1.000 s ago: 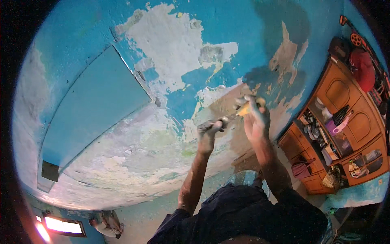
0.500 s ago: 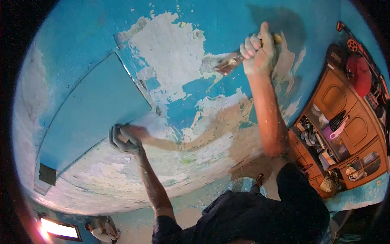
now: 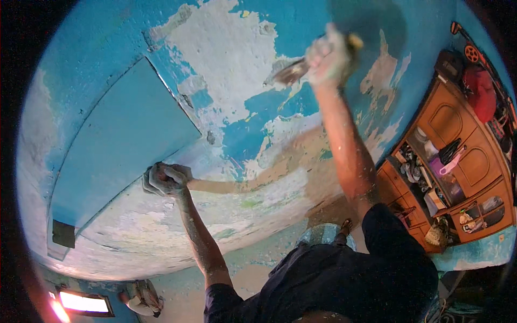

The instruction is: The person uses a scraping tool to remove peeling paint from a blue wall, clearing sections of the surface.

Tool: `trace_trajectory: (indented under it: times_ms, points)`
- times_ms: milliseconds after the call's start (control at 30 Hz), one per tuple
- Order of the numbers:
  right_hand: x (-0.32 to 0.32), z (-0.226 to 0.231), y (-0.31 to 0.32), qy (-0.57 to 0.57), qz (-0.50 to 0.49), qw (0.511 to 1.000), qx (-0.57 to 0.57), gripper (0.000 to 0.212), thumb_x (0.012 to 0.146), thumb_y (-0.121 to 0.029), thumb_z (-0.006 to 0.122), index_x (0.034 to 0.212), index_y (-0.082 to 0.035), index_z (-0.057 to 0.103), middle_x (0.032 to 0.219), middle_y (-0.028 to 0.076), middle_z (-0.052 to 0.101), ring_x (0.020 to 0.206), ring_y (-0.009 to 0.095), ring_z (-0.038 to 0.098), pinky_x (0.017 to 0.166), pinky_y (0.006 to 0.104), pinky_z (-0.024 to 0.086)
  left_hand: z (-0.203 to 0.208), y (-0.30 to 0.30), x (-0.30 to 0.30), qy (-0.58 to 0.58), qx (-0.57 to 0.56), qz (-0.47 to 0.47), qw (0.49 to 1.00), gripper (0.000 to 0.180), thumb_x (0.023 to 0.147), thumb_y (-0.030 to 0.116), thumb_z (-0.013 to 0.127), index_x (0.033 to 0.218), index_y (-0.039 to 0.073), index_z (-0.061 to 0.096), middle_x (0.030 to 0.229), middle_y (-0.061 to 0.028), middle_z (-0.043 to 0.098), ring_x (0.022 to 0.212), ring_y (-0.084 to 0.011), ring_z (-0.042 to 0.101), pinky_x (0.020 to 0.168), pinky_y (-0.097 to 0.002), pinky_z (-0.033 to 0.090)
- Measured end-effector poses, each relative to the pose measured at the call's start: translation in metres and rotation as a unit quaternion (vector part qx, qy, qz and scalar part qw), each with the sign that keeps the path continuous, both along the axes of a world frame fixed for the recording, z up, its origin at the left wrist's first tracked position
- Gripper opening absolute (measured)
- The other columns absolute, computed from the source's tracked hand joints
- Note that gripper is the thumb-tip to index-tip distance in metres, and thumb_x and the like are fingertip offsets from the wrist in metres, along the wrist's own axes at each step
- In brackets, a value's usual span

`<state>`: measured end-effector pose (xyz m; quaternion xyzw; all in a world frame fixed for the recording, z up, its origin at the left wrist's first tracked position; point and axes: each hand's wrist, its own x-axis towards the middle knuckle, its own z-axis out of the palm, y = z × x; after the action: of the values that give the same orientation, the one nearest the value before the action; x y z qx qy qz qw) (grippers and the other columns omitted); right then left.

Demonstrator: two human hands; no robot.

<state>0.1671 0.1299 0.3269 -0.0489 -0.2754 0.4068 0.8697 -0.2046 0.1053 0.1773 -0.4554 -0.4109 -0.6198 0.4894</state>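
Clamping the scraper (image 3: 291, 72), likely for control, the right grip (image 3: 329, 60) angles it at the wall (image 3: 226, 59); left grip (image 3: 166, 179) curled, closure unclear.

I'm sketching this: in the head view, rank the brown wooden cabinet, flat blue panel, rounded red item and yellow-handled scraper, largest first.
1. Brown wooden cabinet and flat blue panel: too alike to rank.
2. Rounded red item.
3. Yellow-handled scraper, blurred.

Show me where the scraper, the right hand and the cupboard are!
Scraper (image 3: 291, 72): head view, on its blurred blade.
Right hand (image 3: 328, 60): head view, on the hand's middle.
Cupboard (image 3: 442, 113): head view, on a brown door panel.
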Motion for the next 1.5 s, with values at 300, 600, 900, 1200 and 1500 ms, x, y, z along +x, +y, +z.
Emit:
trace_trajectory:
  times_ms: [300, 600, 900, 1200, 1500]
  points:
    - [-0.017, 0.008, -0.001, -0.149, 0.0, 0.989, -0.008, 0.028, 0.083, -0.022, 0.06, 0.063, -0.017, 0.041, 0.048, -0.006, 0.031, 0.035, 0.007, 0.026, 0.033, 0.0234, 0.021, 0.003, -0.003, 0.001, 0.005, 0.008, 0.007, 1.0, 0.011, 0.08, 0.014, 0.058, 0.088, 0.005, 0.057, 0.091, -0.0104, 0.056, 0.086, -0.0292, 0.05, 0.075, -0.0418, 0.039]
    - [-0.035, -0.017, -0.007, -0.087, 0.033, 0.995, -0.037, 0.022, 0.083, -0.017, 0.063, 0.069, -0.014, 0.046, 0.051, -0.004, 0.035, 0.039, 0.008, 0.032, 0.034, 0.0244, 0.026, 0.002, 0.001, 0.001, -0.008, -0.007, -0.021, 1.0, 0.019, 0.081, 0.02, 0.056, 0.091, 0.003, 0.057, 0.096, -0.0138, 0.054, 0.09, -0.0304, 0.048, 0.076, -0.0441, 0.038]
    - [0.01, 0.011, -0.052, -0.201, 0.123, 0.968, 0.087, 0.038, 0.093, -0.039, 0.041, 0.072, -0.008, 0.049, 0.061, 0.003, 0.044, 0.057, 0.015, 0.039, 0.057, 0.0304, 0.032, -0.003, -0.002, -0.004, 0.002, -0.007, -0.026, 1.0, 0.021, 0.076, 0.015, 0.057, 0.092, 0.002, 0.057, 0.098, -0.0138, 0.051, 0.093, -0.0288, 0.045, 0.079, -0.0407, 0.037]
    - [0.024, 0.003, -0.031, -0.008, 0.091, 0.996, -0.023, 0.042, 0.079, -0.048, 0.051, 0.066, -0.009, 0.044, 0.061, 0.002, 0.04, 0.056, 0.017, 0.034, 0.053, 0.0307, 0.028, -0.002, -0.001, 0.0, 0.005, -0.012, -0.04, 0.999, 0.017, 0.077, 0.014, 0.056, 0.09, 0.003, 0.057, 0.097, -0.0132, 0.052, 0.093, -0.0281, 0.045, 0.079, -0.04, 0.037]
    - [-0.004, -0.038, -0.002, 0.103, 0.109, 0.986, 0.071, 0.042, 0.075, -0.048, 0.048, 0.054, -0.013, 0.038, 0.047, 0.0, 0.03, 0.042, 0.014, 0.028, 0.039, 0.0275, 0.021, -0.007, 0.002, -0.008, 0.019, -0.025, -0.014, 0.999, 0.018, 0.077, 0.013, 0.056, 0.091, 0.001, 0.057, 0.099, -0.0137, 0.052, 0.093, -0.0295, 0.046, 0.078, -0.042, 0.037]
